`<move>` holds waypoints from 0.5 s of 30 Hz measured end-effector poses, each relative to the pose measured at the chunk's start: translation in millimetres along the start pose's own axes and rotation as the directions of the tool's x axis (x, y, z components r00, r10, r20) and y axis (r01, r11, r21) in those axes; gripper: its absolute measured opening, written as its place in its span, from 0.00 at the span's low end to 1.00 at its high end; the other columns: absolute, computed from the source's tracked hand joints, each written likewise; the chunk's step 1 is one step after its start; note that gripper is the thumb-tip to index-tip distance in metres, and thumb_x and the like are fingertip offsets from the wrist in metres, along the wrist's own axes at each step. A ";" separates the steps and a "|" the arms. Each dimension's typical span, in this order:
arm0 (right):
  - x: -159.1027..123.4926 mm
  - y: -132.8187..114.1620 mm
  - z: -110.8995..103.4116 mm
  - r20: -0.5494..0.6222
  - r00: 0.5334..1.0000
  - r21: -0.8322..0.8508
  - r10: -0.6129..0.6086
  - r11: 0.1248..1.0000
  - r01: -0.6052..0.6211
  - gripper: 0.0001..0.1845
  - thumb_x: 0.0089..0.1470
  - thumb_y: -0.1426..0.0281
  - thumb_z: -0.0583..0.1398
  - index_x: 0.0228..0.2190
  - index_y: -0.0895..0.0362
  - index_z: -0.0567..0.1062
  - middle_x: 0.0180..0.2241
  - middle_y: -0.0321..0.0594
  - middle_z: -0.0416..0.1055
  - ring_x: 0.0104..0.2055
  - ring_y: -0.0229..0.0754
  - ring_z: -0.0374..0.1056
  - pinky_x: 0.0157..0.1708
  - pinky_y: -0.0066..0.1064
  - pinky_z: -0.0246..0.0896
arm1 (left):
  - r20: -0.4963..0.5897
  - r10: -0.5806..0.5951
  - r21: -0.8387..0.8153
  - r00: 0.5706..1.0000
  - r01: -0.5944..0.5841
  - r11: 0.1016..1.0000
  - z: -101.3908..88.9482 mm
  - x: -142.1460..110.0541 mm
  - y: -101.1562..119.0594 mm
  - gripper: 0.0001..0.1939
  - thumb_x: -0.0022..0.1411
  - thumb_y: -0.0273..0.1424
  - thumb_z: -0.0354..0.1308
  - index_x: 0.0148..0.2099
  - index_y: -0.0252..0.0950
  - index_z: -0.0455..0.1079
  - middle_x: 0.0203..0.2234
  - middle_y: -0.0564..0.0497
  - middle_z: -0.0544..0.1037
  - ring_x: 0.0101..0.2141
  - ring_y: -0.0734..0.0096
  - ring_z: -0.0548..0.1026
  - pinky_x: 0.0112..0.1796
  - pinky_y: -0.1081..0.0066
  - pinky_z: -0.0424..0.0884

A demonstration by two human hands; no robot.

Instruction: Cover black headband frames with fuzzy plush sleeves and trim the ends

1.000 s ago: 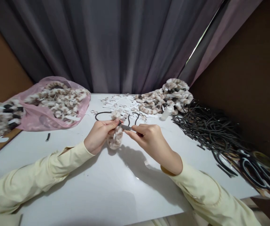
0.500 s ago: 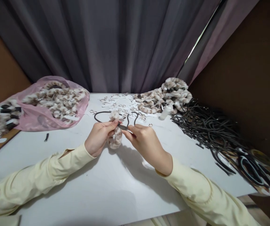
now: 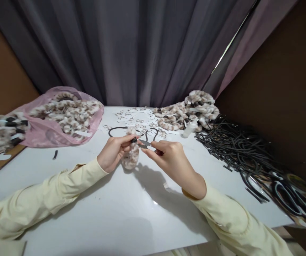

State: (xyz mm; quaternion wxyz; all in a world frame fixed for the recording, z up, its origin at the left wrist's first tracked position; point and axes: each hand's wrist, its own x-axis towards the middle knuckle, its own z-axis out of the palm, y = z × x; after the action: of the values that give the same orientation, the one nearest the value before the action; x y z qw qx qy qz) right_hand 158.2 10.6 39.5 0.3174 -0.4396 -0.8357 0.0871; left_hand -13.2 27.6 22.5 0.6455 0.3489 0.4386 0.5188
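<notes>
Over the middle of the table, my left hand [image 3: 113,151] is closed, pinching a fluffy white-and-brown furry strap [image 3: 130,159] near a small black band [image 3: 134,140]. The strap's lower loop hangs below my fingers. My right hand [image 3: 168,156] is closed on small dark thread snips [image 3: 145,143], whose blades stand apart and point left at the band. Part of the snips is hidden in my fingers. Just behind my hands lies a thin black cord [image 3: 115,128] in curved loops; whether it joins the furry strap I cannot tell.
Several small metal rings [image 3: 139,122] and white tags lie scattered behind. A pink plastic bag [image 3: 39,137] of furry straps stands left. At right are piled furry straps [image 3: 200,101], a small clear bottle [image 3: 189,128], a heap of black cords [image 3: 238,147] and large scissors [image 3: 284,195].
My right hand has drawn slightly right, and the snips' blades now show spread apart. My left fingers have shifted, showing the black band more plainly. The camera view has moved a little.
</notes>
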 end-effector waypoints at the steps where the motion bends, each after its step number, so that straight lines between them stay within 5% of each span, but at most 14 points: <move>1: 0.1 0.2 2.0 0.009 1.000 0.002 -0.001 1.000 0.001 0.20 0.54 0.66 0.57 0.16 0.59 0.60 0.16 0.31 0.54 0.19 0.31 0.45 0.22 0.25 0.40 | -0.003 -0.002 0.004 1.000 0.002 1.000 -0.1 -0.1 -0.3 0.11 0.53 0.29 0.59 0.37 0.27 0.75 0.27 0.45 0.79 0.30 0.72 0.76 0.31 0.78 0.70; 15: -0.4 2.8 6.1 0.002 1.000 -0.064 -0.006 0.998 0.006 0.17 0.54 0.67 0.57 0.17 0.59 0.62 0.16 0.32 0.55 0.19 0.31 0.48 0.22 0.25 0.41 | -0.015 -0.028 -0.047 0.999 0.028 0.998 3.4 -2.9 1.4 0.08 0.54 0.26 0.57 0.36 0.26 0.75 0.30 0.43 0.79 0.34 0.70 0.76 0.35 0.78 0.71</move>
State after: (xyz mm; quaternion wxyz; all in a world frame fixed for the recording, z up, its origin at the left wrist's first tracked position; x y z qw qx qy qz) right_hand 156.6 12.7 33.3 0.3028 -0.4469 -0.8397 0.0599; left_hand -10.8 25.1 25.6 0.6573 0.3234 0.4362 0.5226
